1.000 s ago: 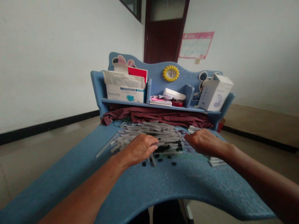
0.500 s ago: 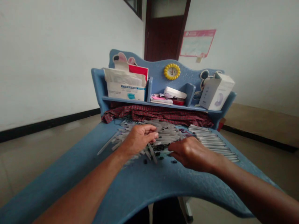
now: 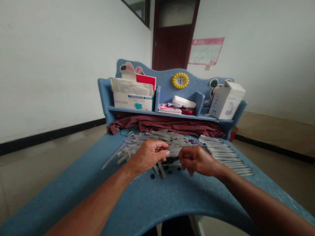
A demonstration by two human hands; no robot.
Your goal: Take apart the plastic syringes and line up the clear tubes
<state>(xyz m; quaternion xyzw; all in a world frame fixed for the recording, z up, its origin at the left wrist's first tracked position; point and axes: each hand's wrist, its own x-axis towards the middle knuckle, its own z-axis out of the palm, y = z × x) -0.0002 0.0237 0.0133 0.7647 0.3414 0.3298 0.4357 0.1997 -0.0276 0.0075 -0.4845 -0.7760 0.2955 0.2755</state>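
My left hand [image 3: 150, 155] is closed in a pinch over the front of a pile of whitish translucent plastic tubes [image 3: 159, 135]. Facing it, a small gap away, my right hand [image 3: 198, 160] also has its thumb and fingers pressed together. Whatever sits between the fingers of either hand is too small or hidden to make out. Small black plugs [image 3: 152, 176] lie below and between the hands, beside a loose tube [image 3: 161, 170]. To the right of my right hand, longer clear tubes [image 3: 228, 155] lie side by side in a row.
The blue desk [image 3: 147, 203] curves inward at its front edge. Behind the pile lies a bunched red checked cloth [image 3: 167, 124]. A shelf above holds an opened mask box [image 3: 133, 101], papers [image 3: 169, 110] and a white carton [image 3: 227, 101]. A yellow-rimmed clock [image 3: 180, 81] hangs centrally.
My right hand has moved closer to my left hand and turned, with its fingers now facing the left fingertips. The left hand stays pinched in nearly the same place. The view has tilted slightly up.
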